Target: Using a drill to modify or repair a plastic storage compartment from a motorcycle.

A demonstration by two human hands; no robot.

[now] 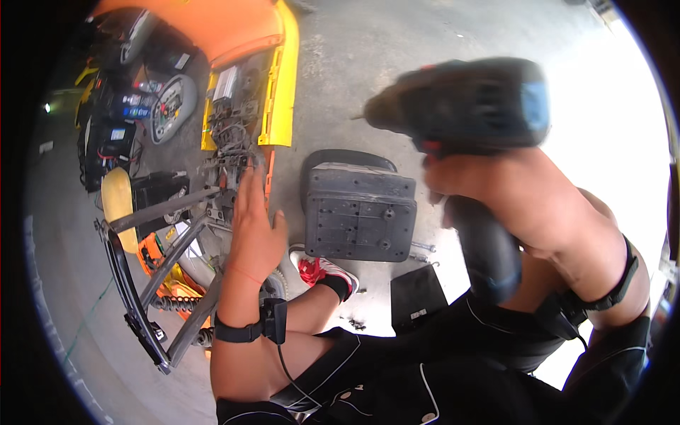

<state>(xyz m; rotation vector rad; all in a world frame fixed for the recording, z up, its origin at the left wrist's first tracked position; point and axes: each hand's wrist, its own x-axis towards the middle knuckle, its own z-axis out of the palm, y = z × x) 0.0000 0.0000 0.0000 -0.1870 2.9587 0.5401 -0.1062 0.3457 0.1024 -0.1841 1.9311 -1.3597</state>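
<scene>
My right hand (489, 185) is wrapped round the grip of a dark cordless drill (471, 103), raised at the right with its thin bit pointing left. The drill is smeared by motion. Over on the left, my left hand (256, 221) has its fingers stretched out and its thumb apart. Its fingertips lie against or just over the wiring and metal parts (234, 142) in the middle of a partly stripped scooter; I cannot tell if they touch. Around them are the scooter's yellow side panel (281, 85) and bare metal frame (170, 262).
A black plastic box (361, 223) lies on the floor between my hands, with a wrench (423, 248) beside it. Nearer me are a flat black panel (418, 297) and several small screws (356, 325). Loose parts and bottles (138, 103) stand at the far left.
</scene>
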